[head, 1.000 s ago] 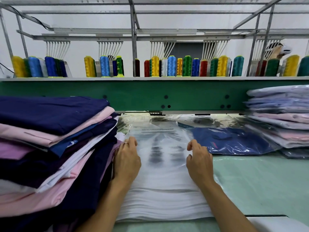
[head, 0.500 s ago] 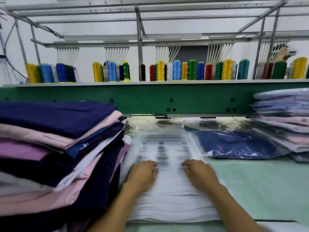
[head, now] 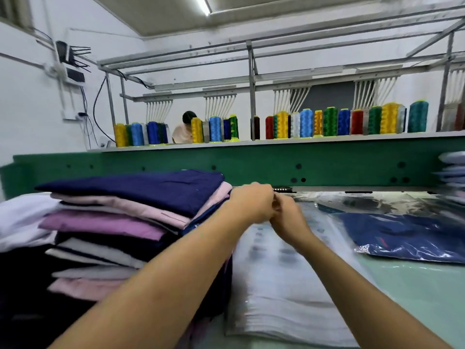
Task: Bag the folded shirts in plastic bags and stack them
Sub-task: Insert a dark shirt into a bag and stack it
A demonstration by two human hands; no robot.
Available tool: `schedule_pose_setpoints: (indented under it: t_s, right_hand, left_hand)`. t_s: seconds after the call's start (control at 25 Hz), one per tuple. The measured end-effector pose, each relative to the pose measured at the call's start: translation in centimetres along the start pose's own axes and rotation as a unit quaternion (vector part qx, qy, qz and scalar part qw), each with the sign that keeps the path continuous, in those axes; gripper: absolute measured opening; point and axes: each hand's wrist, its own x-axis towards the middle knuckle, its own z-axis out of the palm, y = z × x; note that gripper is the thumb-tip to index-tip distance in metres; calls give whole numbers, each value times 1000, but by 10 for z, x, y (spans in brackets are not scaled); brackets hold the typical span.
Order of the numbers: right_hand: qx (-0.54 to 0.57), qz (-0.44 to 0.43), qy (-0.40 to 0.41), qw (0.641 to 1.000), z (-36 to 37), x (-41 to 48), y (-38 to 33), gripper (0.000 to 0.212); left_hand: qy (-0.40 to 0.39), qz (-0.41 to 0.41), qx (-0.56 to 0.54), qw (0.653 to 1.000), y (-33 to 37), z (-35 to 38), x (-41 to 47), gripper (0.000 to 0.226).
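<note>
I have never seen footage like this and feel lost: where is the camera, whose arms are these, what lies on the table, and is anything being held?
No machine is working here. These are a person's two bare arms, filmed by one wide-angle camera worn on their head, looking forward and down, so there is only this one view. On the pale green table, at the left, sits a pile of folded shirts in navy, pink and purple. Beside it lies a flat stack of clear plastic bags, and further right a navy shirt already bagged. Behind, coloured thread spools stand on a shelf above a green beam. The left hand and right hand touch each other above the bags. The picture is too blurred to tell whether they hold anything.
</note>
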Motion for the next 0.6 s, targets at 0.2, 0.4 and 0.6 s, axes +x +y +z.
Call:
schedule_pose_setpoints:
  t_s: [0.2,0.4,0.6]
  right_hand:
    - [232,99,-119,960,48,34,-80,19]
    - [218,210,-166,938,73,55,-108,29]
    - [259,237,-140,926,86,65,-112,20]
  left_hand:
    - [-140,-68,75,985,-87,-89,-21,59]
    - [-143,-124,-24,982,-168,-98,-49,60]
    - [-86,-356,19,930,-246,-92,-69,81]
